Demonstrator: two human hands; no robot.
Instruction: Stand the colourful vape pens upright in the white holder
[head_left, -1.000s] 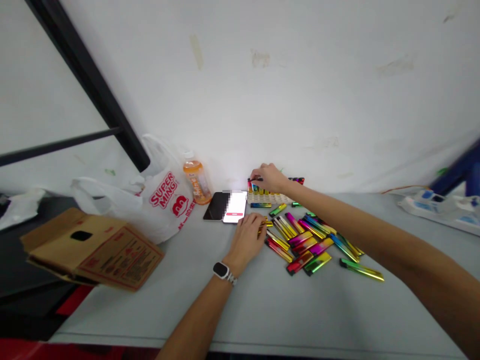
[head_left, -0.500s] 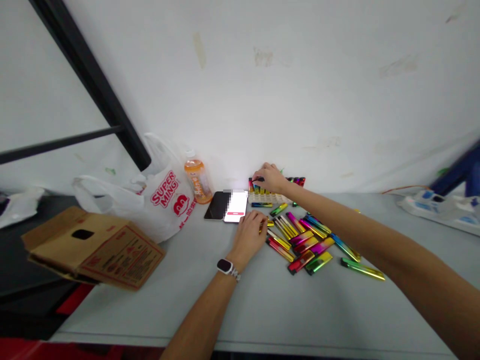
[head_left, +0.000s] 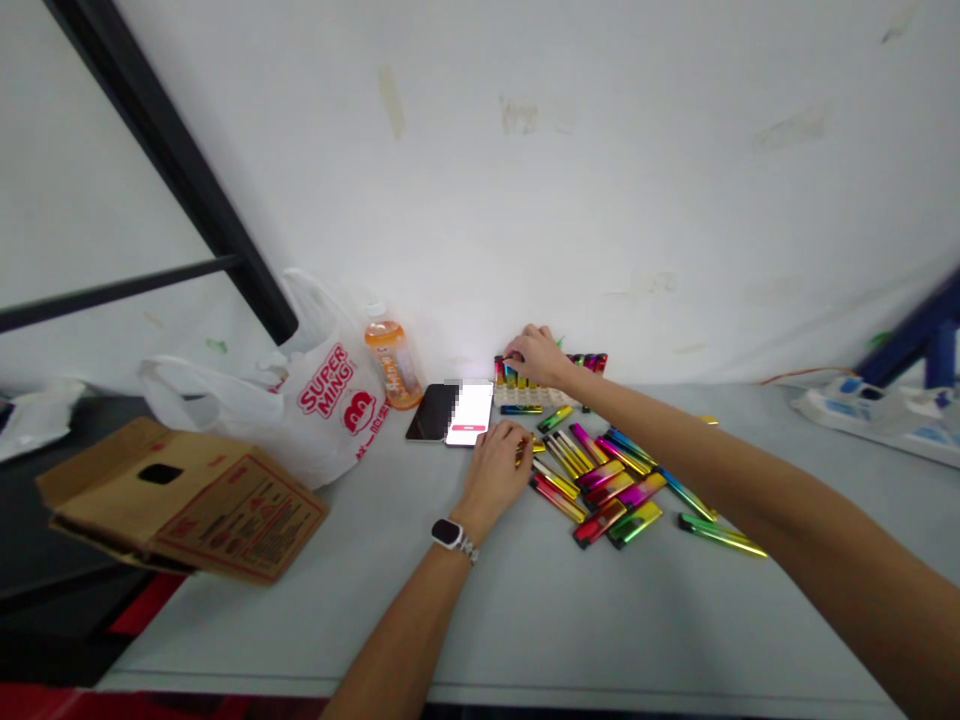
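Shiny, colourful lighters [head_left: 604, 490] with dark ends lie in a loose pile on the grey table. At the pile's left edge, my left hand [head_left: 499, 465], with a watch on the wrist, has its fingers curled around a gold lighter [head_left: 519, 456], mostly hidden. Against the wall stands a pale tray [head_left: 555, 397] with a row of upright lighters [head_left: 592, 362] at its back. My right hand [head_left: 536, 357] reaches over the tray's left part, fingers closed at the top of a lighter in that row. The fingers cover most of it.
Two phones [head_left: 430, 412] lie left of the tray, one screen lit. Behind them stands an orange drink bottle [head_left: 394, 360]. A white plastic bag [head_left: 330, 410] and an open cardboard box [head_left: 232, 510] occupy the left. A white power strip [head_left: 877, 420] is at the right.
The view has shifted very slightly. Both hands keep nearly the same place and pose, and the lighters lie as before.
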